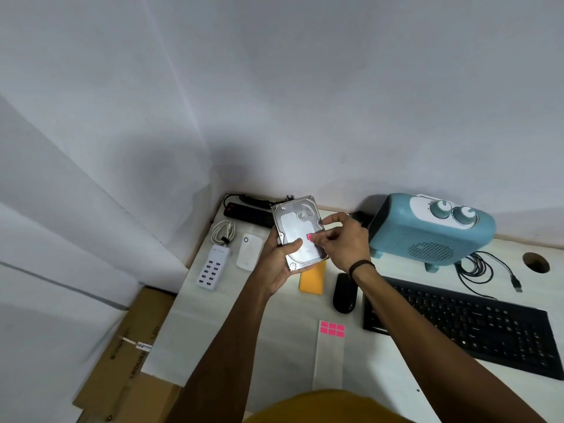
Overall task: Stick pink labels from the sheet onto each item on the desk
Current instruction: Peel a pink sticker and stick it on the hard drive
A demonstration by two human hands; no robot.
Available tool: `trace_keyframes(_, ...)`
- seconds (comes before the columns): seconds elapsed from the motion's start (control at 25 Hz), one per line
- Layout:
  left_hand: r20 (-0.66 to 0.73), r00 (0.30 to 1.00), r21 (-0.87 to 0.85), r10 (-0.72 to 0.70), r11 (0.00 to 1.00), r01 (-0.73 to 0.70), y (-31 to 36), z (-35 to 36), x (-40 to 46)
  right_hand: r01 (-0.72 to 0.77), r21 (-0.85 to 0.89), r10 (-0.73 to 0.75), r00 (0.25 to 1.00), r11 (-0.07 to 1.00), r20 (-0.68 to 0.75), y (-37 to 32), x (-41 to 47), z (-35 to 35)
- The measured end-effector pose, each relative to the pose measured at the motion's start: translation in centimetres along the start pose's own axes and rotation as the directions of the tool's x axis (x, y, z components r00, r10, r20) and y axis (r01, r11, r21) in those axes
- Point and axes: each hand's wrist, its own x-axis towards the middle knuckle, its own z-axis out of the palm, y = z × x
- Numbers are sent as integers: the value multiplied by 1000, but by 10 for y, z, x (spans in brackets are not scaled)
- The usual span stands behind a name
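Observation:
My left hand (279, 261) grips a silver hard drive (297, 228) from below and lifts it above the desk, thumb across its face. My right hand (341, 239) pinches a small pink label (309, 237) against the drive's right side. The label sheet (329, 355) lies on the desk near me, with several pink labels (332, 328) left at its top end.
On the white desk (213, 325) lie a white USB charging hub (213, 266), a white flat device (249, 252), a black power strip (248, 213), an orange case (312, 279), a black mouse (345, 293), a black keyboard (464, 326) and a blue heater (430, 232). Cardboard boxes (128, 361) stand left of it.

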Motion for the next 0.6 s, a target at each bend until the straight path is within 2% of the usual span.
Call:
trace_keyframes(0.16, 14, 1000, 43, -2, 999, 2, -1, 3, 0, 31, 41, -29, 999, 999, -45, -20, 10, 1)
trace_keyframes(0.32, 40, 999, 135, 24, 990, -30, -8, 2, 5, 56, 37, -55, 998, 998, -21, -32, 21, 6)
trace_keyframes(0.6, 72, 996, 142, 55, 988, -65, -12, 0, 7, 59, -13, -60, 993, 998, -100, -32, 23, 14)
